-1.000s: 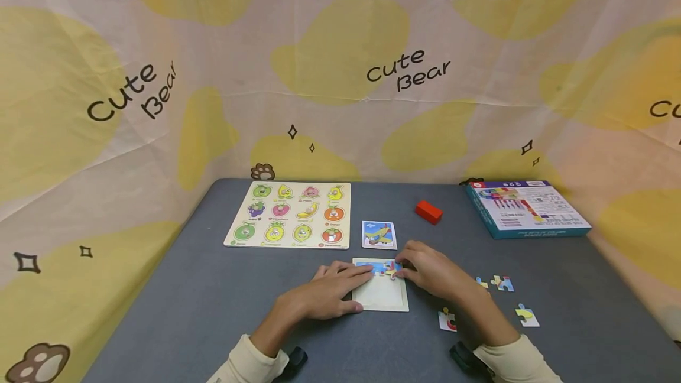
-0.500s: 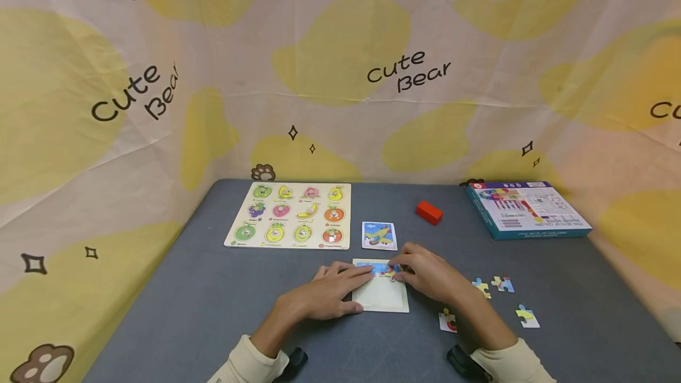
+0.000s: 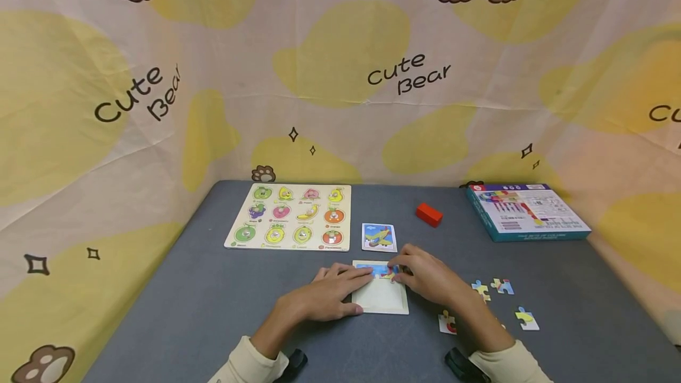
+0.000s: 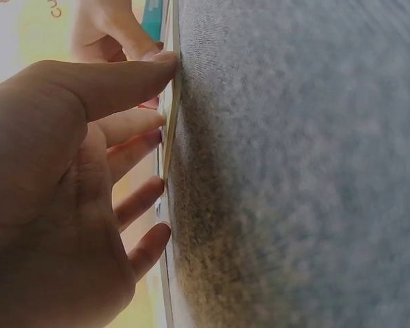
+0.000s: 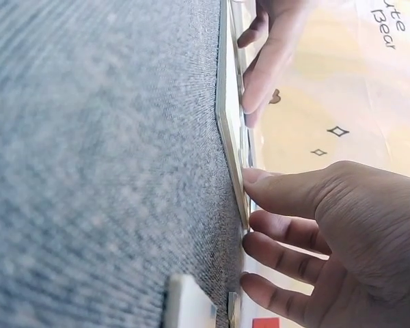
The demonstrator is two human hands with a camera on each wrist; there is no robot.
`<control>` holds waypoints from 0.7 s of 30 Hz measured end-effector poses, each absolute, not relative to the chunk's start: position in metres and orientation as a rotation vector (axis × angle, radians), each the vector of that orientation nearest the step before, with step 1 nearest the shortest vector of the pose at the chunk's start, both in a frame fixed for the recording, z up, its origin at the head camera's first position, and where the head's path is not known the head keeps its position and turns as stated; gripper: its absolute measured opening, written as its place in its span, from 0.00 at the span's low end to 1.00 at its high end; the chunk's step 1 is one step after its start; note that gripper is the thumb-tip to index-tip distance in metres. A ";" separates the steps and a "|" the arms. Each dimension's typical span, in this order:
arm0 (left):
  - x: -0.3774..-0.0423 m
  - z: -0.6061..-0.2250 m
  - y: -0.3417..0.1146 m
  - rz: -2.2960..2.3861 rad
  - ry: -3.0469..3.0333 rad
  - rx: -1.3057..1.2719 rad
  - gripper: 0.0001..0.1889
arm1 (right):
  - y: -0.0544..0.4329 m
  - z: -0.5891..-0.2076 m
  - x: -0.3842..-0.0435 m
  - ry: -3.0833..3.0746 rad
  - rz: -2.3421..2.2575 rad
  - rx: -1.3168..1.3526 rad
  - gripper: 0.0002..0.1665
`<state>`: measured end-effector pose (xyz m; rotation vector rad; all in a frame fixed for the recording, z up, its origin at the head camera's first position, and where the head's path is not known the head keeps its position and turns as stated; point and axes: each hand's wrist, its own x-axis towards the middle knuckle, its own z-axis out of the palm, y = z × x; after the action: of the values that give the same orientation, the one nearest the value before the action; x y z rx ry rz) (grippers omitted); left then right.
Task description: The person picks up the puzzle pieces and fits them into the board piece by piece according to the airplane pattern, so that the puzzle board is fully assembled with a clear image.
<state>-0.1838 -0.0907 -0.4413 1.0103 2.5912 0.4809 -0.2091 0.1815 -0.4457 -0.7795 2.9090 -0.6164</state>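
Observation:
A pale square puzzle tray (image 3: 380, 300) lies before me, with blue picture pieces (image 3: 379, 269) along its far side. My left hand (image 3: 331, 293) rests on it with fingers spread, fingertips on the blue pieces and thumb at the near left edge. At the tray's far right corner, my right hand (image 3: 428, 275) pinches a jigsaw piece (image 3: 393, 270) between thumb and index finger; the fingers partly hide it. The right wrist view shows that thumb on the tray's (image 5: 229, 123) upper face. Right of the tray lie loose jigsaw pieces (image 3: 502, 286), some partly behind the right forearm.
Behind the tray lies an airplane picture card (image 3: 379, 237). A fruit puzzle board (image 3: 295, 217) is at the back left. A red block (image 3: 428, 214) and a flat teal box (image 3: 529, 211) lie at the back right. A printed cloth hangs behind the table.
My right hand has shifted slightly left with the jigsaw piece, which now sits closer against the blue pieces. More of one loose piece shows beside the forearm. The left hand has stayed put.

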 end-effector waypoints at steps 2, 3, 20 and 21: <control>-0.184 -0.442 -0.090 0.489 2.593 1.014 0.35 | 0.181 -0.445 -0.209 2.910 -0.624 -0.772 0.13; -0.184 -0.442 -0.090 0.493 2.595 1.015 0.35 | 0.181 -0.445 -0.208 2.911 -0.625 -0.767 0.13; -0.182 -0.438 -0.063 0.542 2.575 1.051 0.42 | 0.178 -0.445 -0.207 2.959 -0.648 -0.588 0.13; -0.182 -0.438 -0.061 0.543 2.566 1.046 0.43 | 0.178 -0.445 -0.207 2.963 -0.643 -0.567 0.14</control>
<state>-0.1820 -0.0612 -0.4382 1.0460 2.5664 0.5430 -0.2069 0.1780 -0.4447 -0.5672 2.9635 -0.6432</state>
